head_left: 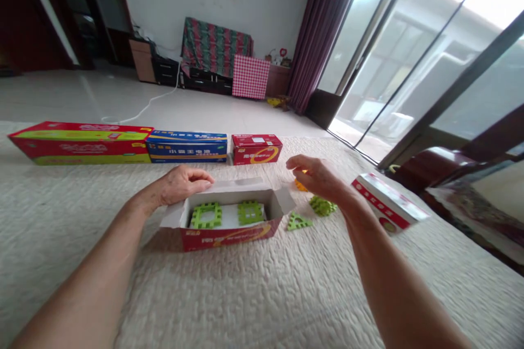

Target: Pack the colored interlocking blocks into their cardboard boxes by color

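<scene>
An opened red cardboard box [229,235] stands in front of me, its flaps folded outward. Inside it, a green square toothed block [207,216] lies at the left and another green block [251,212] at the right, over white material. My left hand [184,182] has its fingers together and bent at the box's back left edge, by the rear flap. To the right of the box, my right hand [317,174] hovers with thumb and fingers apart over an orange block [302,181], which it partly covers. A green triangular block [298,222] and a stack of green blocks [322,206] lie nearby.
Along the back stand a long red and green box [88,144], a blue box [187,147] and a small closed red box [256,149]. A white and red carton [388,202] sits right of my right forearm. Everything rests on a quilted pale cover [229,300].
</scene>
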The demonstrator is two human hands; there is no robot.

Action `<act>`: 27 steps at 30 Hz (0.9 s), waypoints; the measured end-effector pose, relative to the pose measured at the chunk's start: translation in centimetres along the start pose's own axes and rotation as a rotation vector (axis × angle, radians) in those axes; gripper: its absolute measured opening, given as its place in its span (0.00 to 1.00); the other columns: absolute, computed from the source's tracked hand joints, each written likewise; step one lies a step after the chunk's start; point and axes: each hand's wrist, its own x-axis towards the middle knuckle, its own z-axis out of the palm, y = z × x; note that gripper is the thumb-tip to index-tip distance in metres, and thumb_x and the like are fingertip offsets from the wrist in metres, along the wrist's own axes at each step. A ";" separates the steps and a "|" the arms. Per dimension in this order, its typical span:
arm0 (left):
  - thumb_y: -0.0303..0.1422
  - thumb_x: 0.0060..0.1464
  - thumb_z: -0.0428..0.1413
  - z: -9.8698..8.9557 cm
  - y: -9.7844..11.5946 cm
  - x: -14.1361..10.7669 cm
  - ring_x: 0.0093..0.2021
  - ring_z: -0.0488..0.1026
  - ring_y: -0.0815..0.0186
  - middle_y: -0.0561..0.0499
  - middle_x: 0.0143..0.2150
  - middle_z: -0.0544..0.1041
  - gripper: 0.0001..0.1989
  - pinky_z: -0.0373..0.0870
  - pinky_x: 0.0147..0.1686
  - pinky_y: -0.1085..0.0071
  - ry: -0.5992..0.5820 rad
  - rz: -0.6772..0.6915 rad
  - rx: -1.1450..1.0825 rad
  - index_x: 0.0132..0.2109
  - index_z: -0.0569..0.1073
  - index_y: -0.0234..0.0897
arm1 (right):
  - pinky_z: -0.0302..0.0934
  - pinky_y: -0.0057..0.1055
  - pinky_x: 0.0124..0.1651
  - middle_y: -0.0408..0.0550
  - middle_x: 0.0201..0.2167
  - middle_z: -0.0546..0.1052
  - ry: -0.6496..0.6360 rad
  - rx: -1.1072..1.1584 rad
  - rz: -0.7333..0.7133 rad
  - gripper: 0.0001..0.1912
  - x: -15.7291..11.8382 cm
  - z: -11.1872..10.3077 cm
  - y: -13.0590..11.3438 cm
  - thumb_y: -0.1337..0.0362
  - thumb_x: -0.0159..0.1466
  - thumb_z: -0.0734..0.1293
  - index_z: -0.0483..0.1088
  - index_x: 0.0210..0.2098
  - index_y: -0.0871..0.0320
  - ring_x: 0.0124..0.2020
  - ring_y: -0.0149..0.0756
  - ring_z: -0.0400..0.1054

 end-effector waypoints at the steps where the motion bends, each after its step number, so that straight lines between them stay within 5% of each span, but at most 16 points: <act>1: 0.44 0.49 0.55 0.0 -0.1 0.0 0.39 0.76 0.61 0.53 0.38 0.82 0.17 0.68 0.39 0.73 0.000 0.002 -0.006 0.39 0.80 0.40 | 0.66 0.33 0.41 0.50 0.43 0.79 0.000 -0.043 0.054 0.18 -0.1 -0.7 1.6 0.72 0.56 0.60 0.73 0.44 0.58 0.40 0.35 0.73; 4: 0.45 0.49 0.57 0.1 -0.5 0.2 0.39 0.75 0.61 0.54 0.38 0.82 0.16 0.67 0.40 0.73 0.010 0.005 -0.027 0.39 0.81 0.40 | 0.68 0.39 0.47 0.53 0.46 0.78 -0.086 -0.187 0.164 0.24 -1.9 -3.1 5.2 0.74 0.53 0.61 0.72 0.48 0.58 0.46 0.41 0.73; 8: 0.46 0.48 0.58 0.3 -0.8 0.3 0.38 0.73 0.62 0.57 0.37 0.82 0.16 0.66 0.41 0.72 0.026 0.003 -0.044 0.37 0.81 0.41 | 0.65 0.44 0.56 0.51 0.52 0.77 -0.285 -0.239 0.176 0.32 -5.6 -5.2 6.6 0.75 0.50 0.62 0.70 0.54 0.54 0.53 0.44 0.71; 16: 0.45 0.47 0.58 0.2 -0.3 0.2 0.38 0.74 0.62 0.56 0.37 0.82 0.15 0.67 0.41 0.72 0.038 -0.008 -0.050 0.37 0.81 0.41 | 0.53 0.47 0.66 0.51 0.61 0.69 -0.333 -0.163 0.117 0.42 -7.6 -3.4 7.5 0.78 0.45 0.58 0.65 0.59 0.54 0.64 0.44 0.61; 27: 0.46 0.48 0.55 0.1 -0.7 0.3 0.39 0.76 0.61 0.53 0.39 0.82 0.19 0.69 0.39 0.73 0.009 -0.007 0.021 0.40 0.81 0.40 | 0.59 0.47 0.63 0.51 0.57 0.73 -0.308 -0.167 0.081 0.32 -7.4 -2.6 8.8 0.75 0.50 0.62 0.69 0.54 0.53 0.58 0.44 0.68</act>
